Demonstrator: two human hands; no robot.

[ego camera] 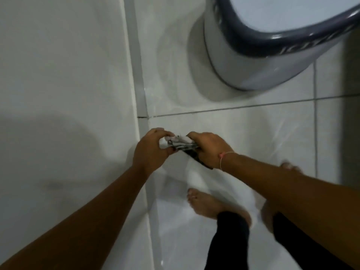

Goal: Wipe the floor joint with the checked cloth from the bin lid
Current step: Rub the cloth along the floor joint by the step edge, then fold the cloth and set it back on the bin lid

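Both hands pinch the bunched checked cloth (180, 142) well below the bin (253, 61), left hand (151, 151) and right hand (209, 149) at its ends, above the floor joint (233, 109); a loose wad could skim over the groove.

Glossy white wall tiles (58, 65) stood at left. Two bare feet (206, 203) rested on the floor; black trouser legs (231, 240) rose above them.

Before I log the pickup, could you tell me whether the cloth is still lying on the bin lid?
No, both hands hold the cloth above the floor.
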